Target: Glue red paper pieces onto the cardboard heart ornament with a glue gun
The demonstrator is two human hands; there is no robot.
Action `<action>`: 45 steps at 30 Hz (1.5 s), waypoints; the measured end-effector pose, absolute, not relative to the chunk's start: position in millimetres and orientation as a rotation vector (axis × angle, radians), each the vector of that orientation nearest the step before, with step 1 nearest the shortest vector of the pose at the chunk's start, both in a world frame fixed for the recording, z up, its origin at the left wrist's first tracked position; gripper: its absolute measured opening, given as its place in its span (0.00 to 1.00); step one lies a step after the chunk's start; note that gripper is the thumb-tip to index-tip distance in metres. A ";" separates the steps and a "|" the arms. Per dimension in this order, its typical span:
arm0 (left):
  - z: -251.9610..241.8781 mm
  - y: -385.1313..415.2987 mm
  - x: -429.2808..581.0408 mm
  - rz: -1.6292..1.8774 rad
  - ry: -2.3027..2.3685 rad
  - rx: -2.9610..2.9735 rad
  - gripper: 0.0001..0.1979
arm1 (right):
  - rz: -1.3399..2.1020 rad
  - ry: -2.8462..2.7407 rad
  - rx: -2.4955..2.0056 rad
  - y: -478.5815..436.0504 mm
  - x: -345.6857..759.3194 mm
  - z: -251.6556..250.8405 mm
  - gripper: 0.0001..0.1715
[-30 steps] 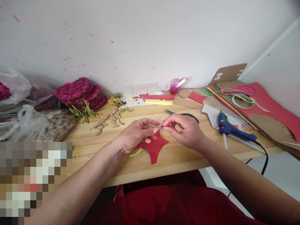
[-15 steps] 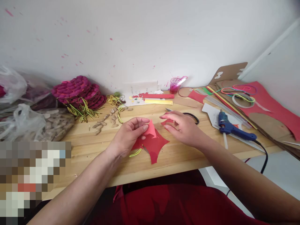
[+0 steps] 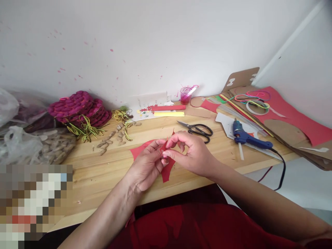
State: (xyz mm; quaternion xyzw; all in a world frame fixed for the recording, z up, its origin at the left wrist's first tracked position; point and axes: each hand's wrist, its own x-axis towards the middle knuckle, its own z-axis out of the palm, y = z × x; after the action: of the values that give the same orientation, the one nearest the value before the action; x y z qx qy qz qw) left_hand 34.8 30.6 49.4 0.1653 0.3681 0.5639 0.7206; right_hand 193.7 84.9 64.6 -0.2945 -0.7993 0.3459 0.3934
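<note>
A small folded piece of red paper (image 3: 164, 148) is pinched by my left hand (image 3: 146, 162), its fingers closed round the lower part. My right hand (image 3: 190, 152) meets it from the other side, thumb and forefinger closed on the same small piece. Beneath both hands a larger red paper cutout (image 3: 167, 173) with curved, pointed edges lies on the wooden table (image 3: 103, 180). Black-handled scissors (image 3: 199, 130) rest just beyond my right hand, their blades pointing left.
Right: a blue glue gun (image 3: 250, 138) with a cord, cardboard, red sheets, coloured cords and a tape roll (image 3: 257, 108). Back: a pink-stained cup (image 3: 185, 95) and paper strips. Left: magenta woven pieces (image 3: 75, 105), peanuts (image 3: 106, 143) and plastic bags (image 3: 23, 145).
My right hand has moved left and closed on the small red piece. My left hand has turned palm up somewhat. The scissors are now uncovered, and the view has shifted slightly.
</note>
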 end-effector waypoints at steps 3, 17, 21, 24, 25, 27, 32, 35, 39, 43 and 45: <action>49.4 30.0 38.0 1.268 0.829 0.329 0.16 | 0.781 -2.051 -0.729 81.5 195.2 65.3 0.06; 43.4 30.8 45.7 1.653 1.095 0.697 0.14 | 1.030 -1.905 -0.928 69.5 201.0 60.6 0.04; 42.1 29.8 44.4 1.706 1.171 0.856 0.10 | 1.176 -1.855 -0.946 71.0 202.9 62.1 0.08; 44.6 28.0 46.1 1.725 1.233 0.942 0.10 | 1.297 -1.818 -0.934 71.9 202.7 61.4 0.14; 45.8 27.2 47.1 1.722 1.246 0.965 0.10 | 1.325 -1.804 -0.933 72.3 202.1 60.3 0.14; 47.8 25.8 49.2 1.714 1.259 1.012 0.09 | 1.352 -1.771 -0.939 73.2 200.6 57.0 0.13; 46.2 24.8 48.9 1.732 1.286 1.065 0.09 | 1.419 -1.729 -0.952 75.3 200.6 50.2 0.10; 43.3 25.5 46.9 1.750 1.281 1.060 0.10 | 1.448 -1.734 -0.961 76.2 202.8 50.8 0.09; 42.4 25.6 47.9 1.772 1.285 1.072 0.09 | 1.520 -1.664 -0.953 77.4 202.8 54.0 0.11; 44.2 24.4 50.5 1.781 1.328 1.097 0.09 | 1.555 -1.648 -0.959 77.8 201.5 54.5 0.12; 45.0 24.3 50.3 1.786 1.347 1.110 0.09 | 1.545 -1.662 -0.984 78.2 202.2 53.6 0.12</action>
State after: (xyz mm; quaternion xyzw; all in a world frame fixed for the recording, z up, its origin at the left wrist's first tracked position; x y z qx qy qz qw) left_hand 50.3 24.3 45.0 0.4216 0.5117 0.6784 0.3165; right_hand 202.2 78.2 53.6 -0.3759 -0.6348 0.5900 0.3282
